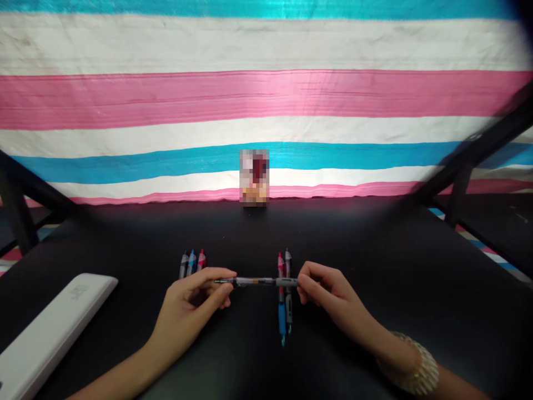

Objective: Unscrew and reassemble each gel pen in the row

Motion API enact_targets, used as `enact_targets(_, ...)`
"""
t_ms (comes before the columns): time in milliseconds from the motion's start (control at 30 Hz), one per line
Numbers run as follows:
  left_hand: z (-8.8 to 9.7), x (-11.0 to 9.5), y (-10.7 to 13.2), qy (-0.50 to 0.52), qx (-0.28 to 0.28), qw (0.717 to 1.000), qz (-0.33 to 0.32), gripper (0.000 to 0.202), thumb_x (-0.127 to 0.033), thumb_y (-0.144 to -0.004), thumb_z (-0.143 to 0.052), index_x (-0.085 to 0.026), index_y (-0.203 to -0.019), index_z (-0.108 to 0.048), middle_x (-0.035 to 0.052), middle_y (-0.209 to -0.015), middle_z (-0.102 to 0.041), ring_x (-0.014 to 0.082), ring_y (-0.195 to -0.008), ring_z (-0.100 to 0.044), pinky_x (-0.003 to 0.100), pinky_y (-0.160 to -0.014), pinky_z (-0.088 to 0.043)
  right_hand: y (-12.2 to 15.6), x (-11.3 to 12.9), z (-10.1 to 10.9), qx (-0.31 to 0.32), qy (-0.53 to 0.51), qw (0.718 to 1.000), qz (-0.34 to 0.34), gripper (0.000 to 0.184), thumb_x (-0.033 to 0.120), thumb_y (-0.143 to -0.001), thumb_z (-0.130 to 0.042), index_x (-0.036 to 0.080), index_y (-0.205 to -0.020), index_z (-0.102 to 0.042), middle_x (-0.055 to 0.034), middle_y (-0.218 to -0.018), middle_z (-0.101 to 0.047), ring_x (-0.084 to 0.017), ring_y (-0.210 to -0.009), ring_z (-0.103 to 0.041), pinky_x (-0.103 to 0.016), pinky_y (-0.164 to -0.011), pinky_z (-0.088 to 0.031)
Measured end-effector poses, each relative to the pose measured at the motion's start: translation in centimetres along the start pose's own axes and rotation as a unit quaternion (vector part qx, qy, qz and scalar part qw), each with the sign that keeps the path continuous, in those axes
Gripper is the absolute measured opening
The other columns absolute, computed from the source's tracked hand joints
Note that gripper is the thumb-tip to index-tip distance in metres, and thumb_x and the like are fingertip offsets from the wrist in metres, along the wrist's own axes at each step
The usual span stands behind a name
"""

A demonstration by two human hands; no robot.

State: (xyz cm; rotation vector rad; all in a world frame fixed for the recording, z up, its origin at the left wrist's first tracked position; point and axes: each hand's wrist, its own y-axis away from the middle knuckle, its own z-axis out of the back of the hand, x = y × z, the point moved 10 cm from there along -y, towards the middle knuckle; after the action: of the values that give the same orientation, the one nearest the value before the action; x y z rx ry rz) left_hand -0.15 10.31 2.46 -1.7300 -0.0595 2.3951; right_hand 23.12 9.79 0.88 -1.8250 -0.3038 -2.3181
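Right, at the far left of my feed lies a long white plastic case (58, 336) with a small grey printed mark (78, 292) near its far end; from where I sit it is too blurred to read. Behind it rises the left black metal frame (19, 216). Next along the black tabletop (353, 233) I have three click pens side by side, black (184, 266), blue (191, 263) and red (201, 259), their lower parts hidden behind the left hand (183, 303). I read that hand's thumb and index finger as closed to a narrow pinch on the left end of a clear-barrelled pen (255, 281), the other fingers curled under. This pen is level across the middle of my view, with a yellowish patch on the barrel whose print I cannot make out. At the back, against the striped sheet (333, 94), stands a small upright item (254, 178), pixelated so I get no wording from it. Rightward, the held pen crosses in front of a red-topped pen with a blue grip (282, 319) and a grey-gripped pen (289, 308); I cannot tell whether it touches them. Then comes the right hand (333, 291), thumb and forefinger pinched on the pen's grey end, a pale beaded bracelet (416, 364) at the wrist, and beyond, the right black metal frame (460, 186)
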Motion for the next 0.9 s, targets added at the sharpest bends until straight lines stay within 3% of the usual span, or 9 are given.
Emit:
enact_targets(100,0.0,-0.2,0.0,-0.001,-0.001,1.000,-0.006,0.013,-0.022,-0.086,-0.068,-0.021,-0.095,-0.076,-0.0026,-0.057,-0.072,0.0128,-0.052,-0.069,0.017,-0.052,-0.055,0.0,0.0,-0.1,0.005,-0.024,1.000,-0.005,0.034,0.049,-0.091,-0.065,0.019,-0.076,-0.057,0.0018,-0.069,-0.055,-0.013,-0.061,-0.047,-0.024,-0.054,-0.036)
enact_targets(267,0.1,-0.6,-0.1,-0.013,0.002,1.000,-0.013,0.013,-0.023,-0.086,-0.067,-0.020,-0.096,-0.075,-0.0023,-0.056,-0.071,0.0136,-0.051,-0.069,0.018,-0.050,-0.055,0.0,0.0,-0.9,0.046,-0.033,0.998,-0.008,0.048,0.052,-0.100,-0.049,0.018,-0.067,-0.057,0.0005,-0.064,-0.055,-0.013,-0.058,-0.045,-0.026,-0.056,-0.036)
enact_targets(433,0.1,-0.4,-0.2,-0.019,0.002,1.000,-0.018,0.013,-0.023,-0.086,-0.067,-0.022,-0.097,-0.075,-0.0032,-0.056,-0.071,0.0135,-0.051,-0.069,0.017,-0.050,-0.054,-0.1,-0.5,-0.8,0.038,-0.054,0.998,-0.014,0.039,0.050,-0.095,-0.061,0.018,-0.073,-0.057,0.0018,-0.065,-0.056,-0.012,-0.058,-0.044,-0.024,-0.054,-0.033)
enact_targets(567,0.1,0.0,-0.1,-0.007,0.000,1.000,-0.019,0.014,-0.024,-0.088,-0.068,-0.023,-0.099,-0.075,-0.0037,-0.058,-0.071,0.0127,-0.052,-0.069,0.016,-0.049,-0.053,-0.2,-0.9,-1.0,0.045,-0.054,0.997,-0.030,0.051,0.055,-0.100,-0.047,0.018,-0.067,-0.057,0.0007,-0.061,-0.054,-0.012,-0.054,-0.042,-0.025,-0.051,-0.030)
enact_targets(700,0.3,0.7,0.1,-0.002,-0.004,1.000,-0.003,0.015,-0.027,-0.088,-0.068,-0.022,-0.101,-0.075,-0.0025,-0.059,-0.071,0.0149,-0.054,-0.070,0.019,-0.051,-0.055,-0.3,-1.2,-0.8,0.034,-0.082,0.995,-0.043,0.043,0.057,-0.093,-0.060,0.018,-0.074,-0.056,0.0023,-0.062,-0.056,-0.010,-0.052,-0.041,-0.023,-0.048,-0.030)
enact_targets(900,0.2,0.6,0.2,-0.003,0.002,1.000,-0.009,0.015,-0.025,-0.089,-0.067,-0.021,-0.101,-0.074,-0.0027,-0.059,-0.071,0.0134,-0.054,-0.069,0.018,-0.053,-0.055,-0.4,-2.1,-1.1,0.045,-0.103,0.991,-0.072,0.047,0.059,-0.094,-0.058,0.017,-0.072,-0.055,0.0007,-0.063,-0.060,-0.008,-0.046,-0.045,-0.021,-0.044,-0.032)
